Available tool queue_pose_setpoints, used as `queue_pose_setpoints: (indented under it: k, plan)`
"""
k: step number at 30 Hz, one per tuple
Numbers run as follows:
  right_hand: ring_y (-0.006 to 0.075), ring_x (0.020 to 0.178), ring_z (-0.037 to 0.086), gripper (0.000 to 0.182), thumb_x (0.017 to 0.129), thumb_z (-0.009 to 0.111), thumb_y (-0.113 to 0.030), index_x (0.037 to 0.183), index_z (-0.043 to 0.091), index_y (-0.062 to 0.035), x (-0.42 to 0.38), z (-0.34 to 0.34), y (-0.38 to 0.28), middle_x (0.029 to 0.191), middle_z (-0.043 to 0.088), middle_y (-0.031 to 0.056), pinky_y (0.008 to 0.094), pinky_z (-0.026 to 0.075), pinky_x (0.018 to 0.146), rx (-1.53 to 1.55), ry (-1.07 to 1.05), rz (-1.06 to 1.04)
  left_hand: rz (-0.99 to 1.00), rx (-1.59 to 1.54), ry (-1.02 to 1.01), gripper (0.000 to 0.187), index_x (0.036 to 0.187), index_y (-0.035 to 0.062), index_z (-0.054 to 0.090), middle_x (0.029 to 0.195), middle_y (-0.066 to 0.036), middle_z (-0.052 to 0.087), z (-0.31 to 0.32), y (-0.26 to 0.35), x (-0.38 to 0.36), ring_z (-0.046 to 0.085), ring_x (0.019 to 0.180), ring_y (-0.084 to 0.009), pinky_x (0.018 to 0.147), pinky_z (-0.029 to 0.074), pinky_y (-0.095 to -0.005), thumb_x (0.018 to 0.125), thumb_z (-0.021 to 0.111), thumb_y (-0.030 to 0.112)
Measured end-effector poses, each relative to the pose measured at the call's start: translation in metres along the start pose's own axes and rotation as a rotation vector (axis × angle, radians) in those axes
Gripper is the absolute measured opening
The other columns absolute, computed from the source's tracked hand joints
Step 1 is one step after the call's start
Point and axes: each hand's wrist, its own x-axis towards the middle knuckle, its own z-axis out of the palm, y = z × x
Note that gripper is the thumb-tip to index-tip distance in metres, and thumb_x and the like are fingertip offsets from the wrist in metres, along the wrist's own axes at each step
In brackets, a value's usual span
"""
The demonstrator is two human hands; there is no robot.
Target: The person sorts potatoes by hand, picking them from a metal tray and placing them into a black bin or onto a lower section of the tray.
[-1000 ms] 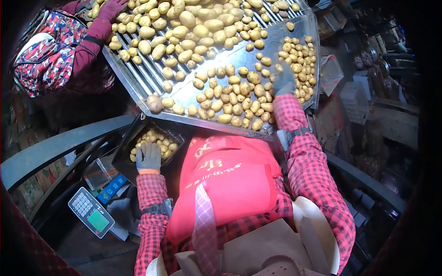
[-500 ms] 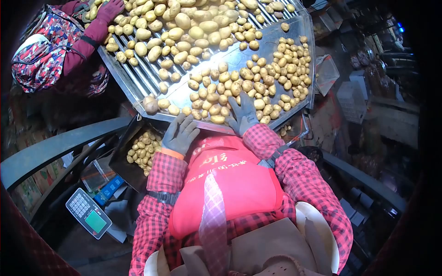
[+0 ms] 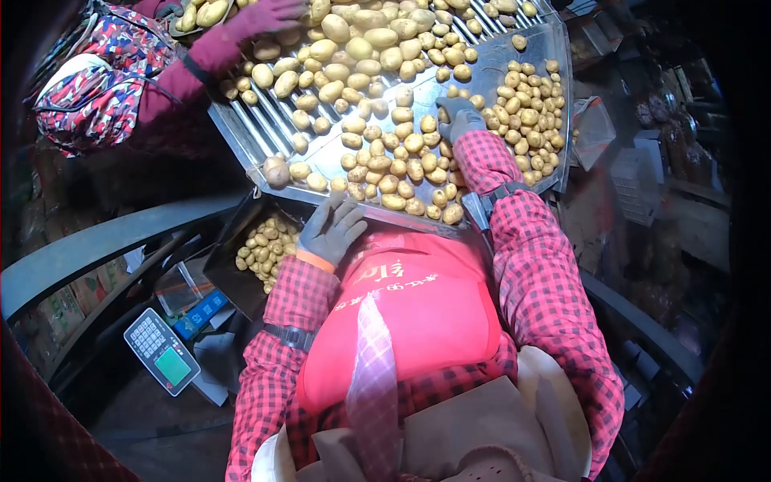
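Note:
Many potatoes (image 3: 414, 143) lie on a metal sorting tray (image 3: 325, 143), with larger ones up on its bars. My left hand (image 3: 332, 229), in a grey glove with an orange cuff, rests at the tray's near edge, fingers spread and nothing in it. Farther out, my right hand (image 3: 460, 119), also gloved in grey, reaches over the tray among the potatoes, its fingers bent downward. Whether its fingertips hold a potato is hidden. A pile of small potatoes (image 3: 530, 120) lies right of this hand. One large brownish potato (image 3: 276, 172) sits at the tray's left corner.
A co-worker's gloved hand (image 3: 281, 14) is over the bars at the upper left. Below the tray, a dark bin (image 3: 229, 265) holds more potatoes. A scale display (image 3: 162, 352) stands at the lower left, and a curved metal rail (image 3: 120, 234) runs along the left.
My right hand has moved from the tray's near edge farther out and to the right. The co-worker's hand has moved right over the bars. The whole view has shifted slightly.

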Motion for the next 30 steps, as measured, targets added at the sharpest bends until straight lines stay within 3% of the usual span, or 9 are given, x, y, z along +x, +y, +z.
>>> queue_pose_setpoints:
  k: [3,6,12,17,20,23,25,27,30]
  plan:
    - [0.0362,0.108,0.063,0.041,0.077,0.071,-0.015,0.117,0.068,-0.0134,-0.018,0.002,-0.017,0.117,0.065,0.0191,0.0436,0.051,0.096,0.259,0.173,0.075,-0.052,0.007,-0.001,0.05,0.141,0.0052,0.049,0.135,-0.018,0.058,-0.001,-0.003,0.007,0.061,0.12,-0.0335,0.101,0.051,-0.0513,0.1,0.059,0.032]
    - [0.035,0.111,0.063,0.044,0.077,0.072,-0.019,0.12,0.066,-0.0141,-0.041,-0.012,-0.065,0.121,0.062,0.0163,0.044,0.051,0.096,-0.007,-0.27,-0.121,-0.097,0.032,0.047,0.052,0.141,0.0031,0.049,0.134,-0.018,0.059,0.008,-0.013,0.011,0.061,0.119,-0.0331,0.101,0.051,-0.0506,0.1,0.06,0.032]
    - [0.0345,0.114,0.061,0.061,0.081,0.071,-0.021,0.138,0.049,-0.0188,-0.039,0.005,-0.095,0.128,0.056,0.0122,0.0459,0.05,0.093,-0.107,-0.253,-0.104,-0.194,0.051,-0.049,0.056,0.142,0.0007,0.047,0.132,-0.017,0.059,0.016,-0.023,0.021,0.061,0.117,-0.0316,0.101,0.051,-0.0492,0.1,0.06,0.035]
    - [0.0333,0.108,0.065,0.037,0.079,0.069,-0.02,0.115,0.07,-0.0148,-0.051,0.019,-0.096,0.118,0.067,0.0159,0.0415,0.053,0.093,0.413,-0.065,0.134,-0.279,-0.129,-0.136,0.059,0.14,0.0004,0.048,0.126,-0.017,0.062,0.008,-0.026,0.027,0.061,0.117,-0.0329,0.101,0.05,-0.0495,0.101,0.055,0.044]
    - [0.036,0.107,0.065,0.041,0.079,0.067,-0.021,0.119,0.067,-0.0112,-0.094,0.008,-0.133,0.116,0.067,0.0168,0.0413,0.052,0.094,0.62,-0.047,-0.126,-0.318,-0.216,-0.031,0.065,0.141,0.0036,0.048,0.126,-0.017,0.061,0.01,-0.035,0.031,0.057,0.12,-0.0345,0.104,0.046,-0.0522,0.1,0.049,0.055]
    - [0.0355,0.107,0.064,0.046,0.078,0.074,-0.028,0.12,0.066,-0.0098,-0.125,-0.03,-0.154,0.115,0.066,0.0173,0.0393,0.052,0.094,0.697,-0.173,-0.518,-0.341,0.043,0.437,0.072,0.143,0.009,0.047,0.135,-0.016,0.054,0.102,-0.024,0.01,0.051,0.127,-0.0367,0.112,0.036,-0.0594,0.098,0.039,0.065]
    - [0.0337,0.106,0.064,0.047,0.079,0.077,-0.034,0.118,0.068,-0.0101,-0.128,-0.062,-0.152,0.114,0.067,0.0164,0.0378,0.051,0.095,0.626,-0.087,-0.712,-0.286,-0.171,0.266,0.074,0.141,0.0076,0.048,0.134,-0.016,0.056,0.071,-0.037,0.022,0.054,0.122,-0.0356,0.104,0.042,-0.0588,0.098,0.038,0.067]
    - [0.0334,0.108,0.064,0.041,0.084,0.072,-0.035,0.116,0.069,-0.0093,-0.114,-0.033,-0.123,0.113,0.068,0.0165,0.0385,0.05,0.097,0.607,-0.227,-0.244,-0.271,-0.262,0.138,0.073,0.136,0.0061,0.051,0.127,-0.015,0.058,0.052,-0.043,0.03,0.055,0.112,-0.0333,0.093,0.046,-0.0544,0.098,0.039,0.067]
    - [0.0348,0.111,0.064,0.035,0.093,0.061,-0.032,0.117,0.069,-0.0082,-0.092,-0.027,-0.036,0.117,0.068,0.0185,0.041,0.05,0.097,0.207,-0.028,0.09,-0.298,-0.225,0.031,0.067,0.122,0.004,0.058,0.109,-0.013,0.061,0.039,-0.041,0.024,0.057,0.09,-0.0279,0.071,0.046,-0.0423,0.098,0.044,0.065]
